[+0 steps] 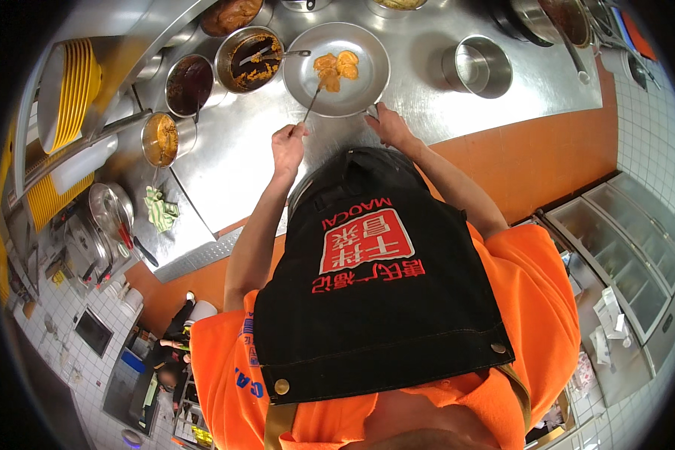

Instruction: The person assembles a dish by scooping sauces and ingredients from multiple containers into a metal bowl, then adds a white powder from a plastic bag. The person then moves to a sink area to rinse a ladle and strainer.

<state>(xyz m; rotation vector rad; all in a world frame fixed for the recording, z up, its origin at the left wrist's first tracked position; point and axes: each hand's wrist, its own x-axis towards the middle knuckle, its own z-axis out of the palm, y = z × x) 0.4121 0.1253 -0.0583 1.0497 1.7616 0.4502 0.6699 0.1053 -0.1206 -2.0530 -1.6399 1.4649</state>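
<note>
My left hand [288, 147] is closed around the thin handle of a metal spoon or ladle [311, 106]. Its far end rests in several orange-brown dollops of paste [331, 77], which sit in a wide, shallow metal pan [298, 90]. At the pan's near right rim, my right hand [392, 126] grips a short handle [373, 111]. Left of the pan is a steel pot [250, 59] with dark residue, orange crumbs and a utensil lying across its rim. Beside it stand a pot of dark red sauce [189, 85] and a smaller pot of orange sauce [160, 139].
A steel pot [477, 66] stands right of the pan on the steel counter [422, 73]. A green-striped cloth [161, 210] lies at the left. Yellow-edged bowls [70, 95] are stacked on the left shelf. Glass-lidded refrigerated cabinets [613, 253] stand behind at right; another person [171, 354] is behind at left.
</note>
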